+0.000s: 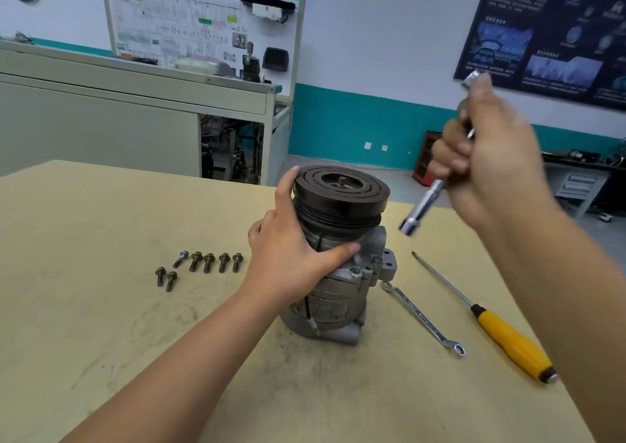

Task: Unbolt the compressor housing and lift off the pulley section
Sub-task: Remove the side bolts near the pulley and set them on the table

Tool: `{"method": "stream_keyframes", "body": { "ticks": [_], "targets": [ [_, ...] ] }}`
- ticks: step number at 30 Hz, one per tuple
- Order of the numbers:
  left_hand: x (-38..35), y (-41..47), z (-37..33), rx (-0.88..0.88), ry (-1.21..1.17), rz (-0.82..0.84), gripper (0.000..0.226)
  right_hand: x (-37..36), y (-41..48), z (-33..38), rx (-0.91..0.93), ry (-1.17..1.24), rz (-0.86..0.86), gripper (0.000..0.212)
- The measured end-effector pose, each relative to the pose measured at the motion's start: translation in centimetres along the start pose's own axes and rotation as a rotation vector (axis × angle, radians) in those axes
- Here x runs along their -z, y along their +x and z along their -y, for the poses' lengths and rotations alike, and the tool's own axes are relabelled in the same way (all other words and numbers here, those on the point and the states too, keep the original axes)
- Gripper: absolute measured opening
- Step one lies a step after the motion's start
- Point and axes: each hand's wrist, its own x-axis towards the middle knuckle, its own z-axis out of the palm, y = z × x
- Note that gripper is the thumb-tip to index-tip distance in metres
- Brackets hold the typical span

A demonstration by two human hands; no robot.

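Your left hand's [288, 256] fingers wrap the compressor [338, 293]; your right hand's [491, 165] fingers clamp a socket wrench [420, 205] raised to its right. Bolts [208, 263] lie left of it, spanner [423, 317] and screwdriver [501, 334] right.

This is a workshop, and it looks like a teaching one for car technology. The wooden table [101, 307] has dark grease marks. On it stands a car compressor [332, 293], with loose bolts [208, 262], a wrench [423, 319] and a screwdriver [508, 337] with a yellow handle lying around it. A socket wrench [423, 205] is held above. Behind, a large board [203, 19] carries a wiring diagram and real car parts fixed on it. It sits on a grey stand [135, 104] with cables in its open bay. On the right wall hangs a dark poster [559, 36] with pictures of car parts. Below it are a red cabinet [423, 161], a grey drawer unit [579, 188] and a bench [576, 163] with devices. The walls [372, 36] are white with a teal band.
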Motion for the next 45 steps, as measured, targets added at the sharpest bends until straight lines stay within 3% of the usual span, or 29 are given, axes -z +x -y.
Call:
{"method": "stream_keyframes", "body": {
  "ticks": [3, 6, 9, 13, 16, 23, 34, 45],
  "targets": [
    [0.0, -0.1, 0.1, -0.004, -0.003, -0.005, 0.106, 0.7, 0.5, 1.0, -0.256, -0.101, -0.007, 0.030],
    [-0.1, -0.1, 0.1, -0.009, -0.011, -0.016, 0.105, 1.8, -0.9, 0.0, -0.551, -0.342, 0.175, 0.026],
    [-0.2, 0.0, 0.1, -0.018, -0.009, -0.027, 0.104, 3.1, -2.6, -0.4, -0.678, -0.480, 0.312, 0.028],
    [-0.2, 0.0, 0.2, -0.025, -0.015, -0.030, 0.105, 3.5, -4.4, -0.9, -0.822, -0.448, 0.375, 0.030],
    [-0.2, 0.0, 0.2, -0.029, -0.011, -0.029, 0.104, 2.9, -5.3, -1.6, -0.945, -0.318, 0.328, 0.029],
    [-0.1, 0.0, 0.2, -0.054, -0.019, -0.041, 0.105, 1.4, -5.3, -2.0, -1.001, -0.264, 0.209, 0.031],
    [-0.3, 0.1, 0.5, -0.070, -0.002, -0.060, 0.105, -0.3, -4.3, -1.5, -1.033, -0.438, 0.139, 0.036],
    [-0.5, 0.2, 0.5, -0.077, 0.017, -0.065, 0.104, -2.1, -2.7, -1.4, -1.095, -0.742, 0.247, 0.044]
  ]
}}
